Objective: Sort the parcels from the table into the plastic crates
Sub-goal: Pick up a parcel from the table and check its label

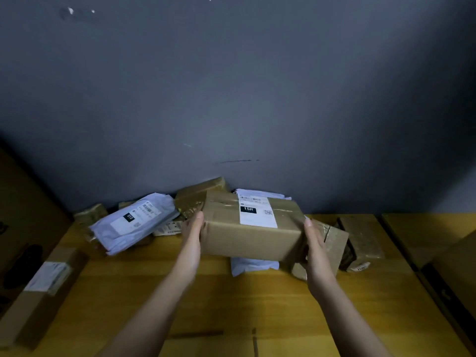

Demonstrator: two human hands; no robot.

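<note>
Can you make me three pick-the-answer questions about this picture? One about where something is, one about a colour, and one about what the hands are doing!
1. Where is the grey mailer bag?
A. left of the held box
B. right of it
C. on top of it

2. What colour is the table?
A. blue
B. yellow wood
C. white

3. How is the 15H box being handled?
A. lying untouched
B. one hand only
C. held between both hands

Answers: 1 A, it lies left of the box. 2 B, the top looks yellow. 3 C, the left hand and right hand press its two ends.
</note>
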